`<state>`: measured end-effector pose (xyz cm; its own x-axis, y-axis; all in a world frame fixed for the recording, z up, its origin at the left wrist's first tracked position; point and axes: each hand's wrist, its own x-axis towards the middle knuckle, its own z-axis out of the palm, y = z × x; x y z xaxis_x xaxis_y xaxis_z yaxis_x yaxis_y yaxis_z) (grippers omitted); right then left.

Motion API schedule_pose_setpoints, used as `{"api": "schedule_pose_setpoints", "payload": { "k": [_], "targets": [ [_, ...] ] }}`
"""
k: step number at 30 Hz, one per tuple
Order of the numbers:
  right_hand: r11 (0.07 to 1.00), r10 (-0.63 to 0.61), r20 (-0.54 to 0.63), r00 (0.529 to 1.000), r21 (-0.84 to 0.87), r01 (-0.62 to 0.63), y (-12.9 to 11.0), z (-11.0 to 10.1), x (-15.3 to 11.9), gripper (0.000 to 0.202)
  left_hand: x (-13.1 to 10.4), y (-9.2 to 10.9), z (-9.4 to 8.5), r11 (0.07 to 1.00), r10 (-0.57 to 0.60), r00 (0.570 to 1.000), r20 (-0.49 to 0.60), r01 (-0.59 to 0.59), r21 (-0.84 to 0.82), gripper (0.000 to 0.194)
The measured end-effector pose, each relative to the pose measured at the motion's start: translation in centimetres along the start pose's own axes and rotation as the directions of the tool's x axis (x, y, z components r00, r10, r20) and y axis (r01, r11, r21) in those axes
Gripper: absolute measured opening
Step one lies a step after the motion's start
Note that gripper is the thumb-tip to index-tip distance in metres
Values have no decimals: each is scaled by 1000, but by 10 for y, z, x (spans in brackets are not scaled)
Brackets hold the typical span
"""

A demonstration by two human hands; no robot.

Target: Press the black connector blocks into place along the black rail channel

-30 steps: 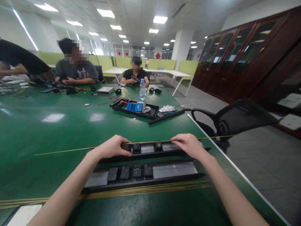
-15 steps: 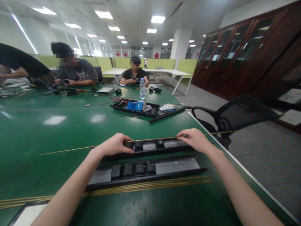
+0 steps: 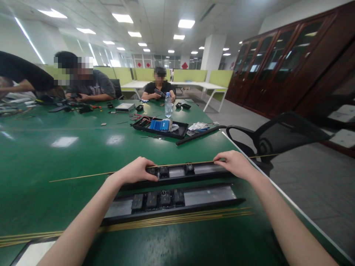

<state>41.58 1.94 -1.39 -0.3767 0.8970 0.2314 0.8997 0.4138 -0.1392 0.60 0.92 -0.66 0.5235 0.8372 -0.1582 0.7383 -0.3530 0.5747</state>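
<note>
Along the farther black channel (image 3: 183,179), my right hand (image 3: 234,163) pinches a golden rod (image 3: 174,164); what my left hand (image 3: 137,171) grips, I can't tell.

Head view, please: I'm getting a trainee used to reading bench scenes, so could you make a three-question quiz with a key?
1. How many black blocks show in the nearer black channel?
2. True or false: the fingertips of the person's right hand are at the long gold rod that runs along the farther channel.
3. Where does the bundle of gold rods lie?
A) Inside the nearer black channel
B) On the green table, on the person's side of the nearer black channel
C) In the right hand

Key: 1. Four. 2. True. 3. B.
</note>
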Motion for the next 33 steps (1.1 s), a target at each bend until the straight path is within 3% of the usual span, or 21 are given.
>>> {"api": "schedule_pose_setpoints", "payload": {
  "k": [22, 33],
  "targets": [
    [998, 69, 18, 997, -10, -69, 37, -6, -9, 12, 1, -3, 0, 1000, 7, 1000, -7, -7, 11, 53],
    [992, 111, -22, 994, -64, -112, 41, -7, -11, 11, 0, 0, 0, 1000, -9, 1000, 0, 9, 2, 54]
  ]
}}
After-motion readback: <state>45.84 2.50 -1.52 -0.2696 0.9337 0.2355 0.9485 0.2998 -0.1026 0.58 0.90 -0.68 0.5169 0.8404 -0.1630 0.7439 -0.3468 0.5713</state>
